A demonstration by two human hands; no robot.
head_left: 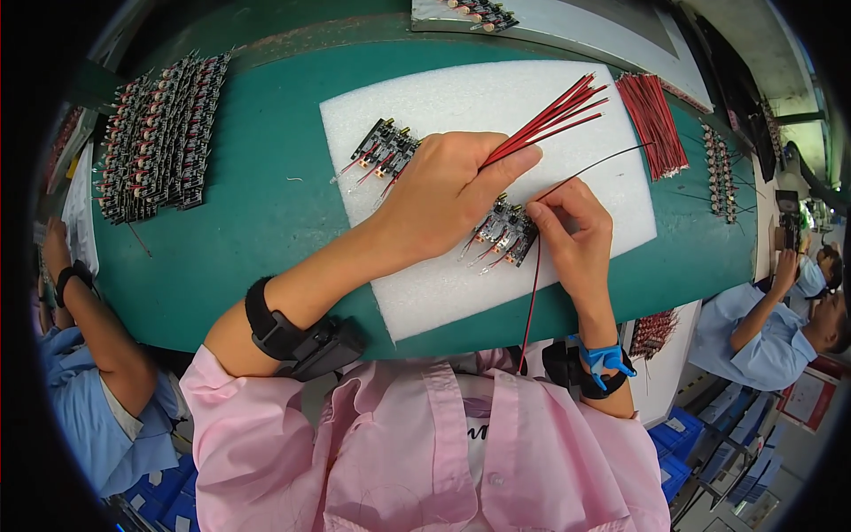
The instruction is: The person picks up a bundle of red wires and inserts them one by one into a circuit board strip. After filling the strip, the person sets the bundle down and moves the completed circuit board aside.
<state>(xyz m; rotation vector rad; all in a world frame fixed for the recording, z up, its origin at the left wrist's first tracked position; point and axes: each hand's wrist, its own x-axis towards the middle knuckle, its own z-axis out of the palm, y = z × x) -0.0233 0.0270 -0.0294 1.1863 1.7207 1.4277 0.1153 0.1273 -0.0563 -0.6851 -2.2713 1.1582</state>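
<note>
My left hand (443,191) is closed around a bundle of red and black wires (557,115), whose ends fan out to the upper right. Beneath it lies a strip of small black circuit boards; one part (383,149) shows left of the hand and another part (507,232) shows to the right. My right hand (578,232) pinches a thin wire (589,168) at the right end of the strip. Its black length runs up and right, while a red length (532,306) hangs toward my lap. The strip's middle is hidden by my left hand.
The white foam sheet (479,93) lies on a green table (266,257). Rows of circuit boards (164,137) stand at the left. A pile of red wires (651,124) and another board strip (720,173) lie at the right. Co-workers in blue sit on both sides.
</note>
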